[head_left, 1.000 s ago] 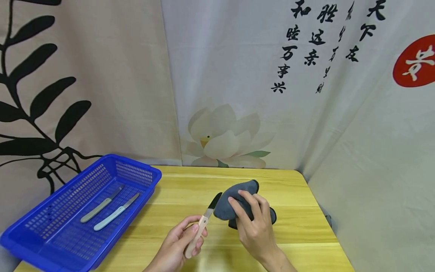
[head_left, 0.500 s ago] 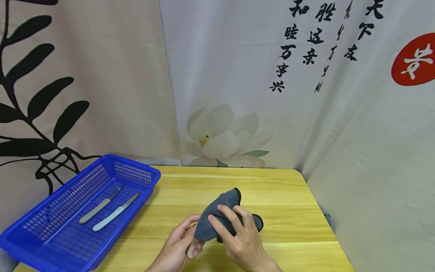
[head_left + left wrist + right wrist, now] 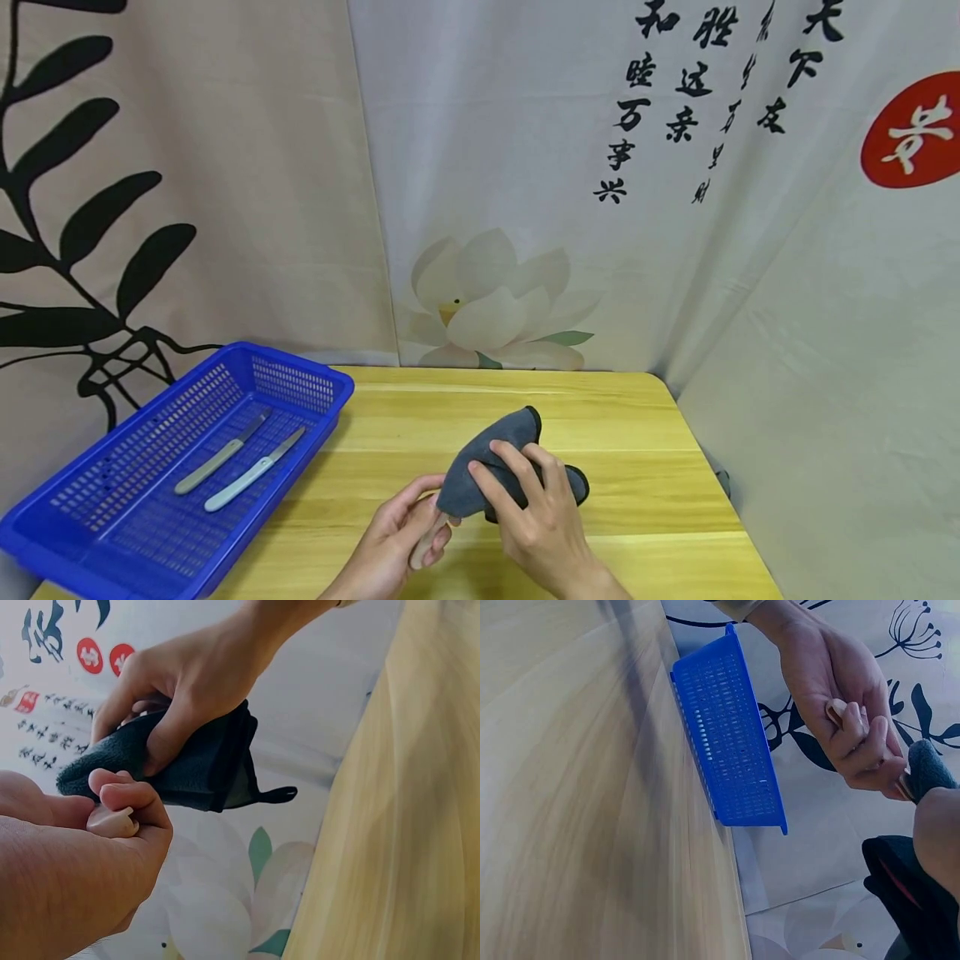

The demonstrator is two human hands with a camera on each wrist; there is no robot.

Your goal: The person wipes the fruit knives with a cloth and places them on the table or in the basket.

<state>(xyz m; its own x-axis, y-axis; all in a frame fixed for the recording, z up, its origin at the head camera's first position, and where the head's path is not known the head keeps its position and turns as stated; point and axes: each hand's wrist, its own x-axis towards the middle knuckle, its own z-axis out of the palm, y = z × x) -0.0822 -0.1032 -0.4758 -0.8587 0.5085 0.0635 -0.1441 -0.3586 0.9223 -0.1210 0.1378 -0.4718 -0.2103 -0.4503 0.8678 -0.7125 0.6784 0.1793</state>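
My left hand [image 3: 397, 533] grips the pale handle of a knife [image 3: 427, 543]. The blade is hidden inside a folded dark grey cloth [image 3: 480, 475] with black edging. My right hand [image 3: 543, 517] holds that cloth around the blade, fingers spread over its top and the thumb underneath. In the left wrist view the handle's butt [image 3: 112, 822] pokes out of the curled left fingers, and a hanging loop [image 3: 277, 795] trails from the cloth. Both hands are held over the wooden table.
A blue plastic basket [image 3: 225, 354] stands on the left of the wooden table [image 3: 637, 433]. Inside it lie a knife with a beige handle [image 3: 210, 467] and one with a pale blue handle [image 3: 240, 485]. A printed curtain [image 3: 285, 208] hangs behind.
The right hand has brought the cloth left and down along the blade, covering it up to the handle. Over the last half second the cloth has shifted slightly back up and right.
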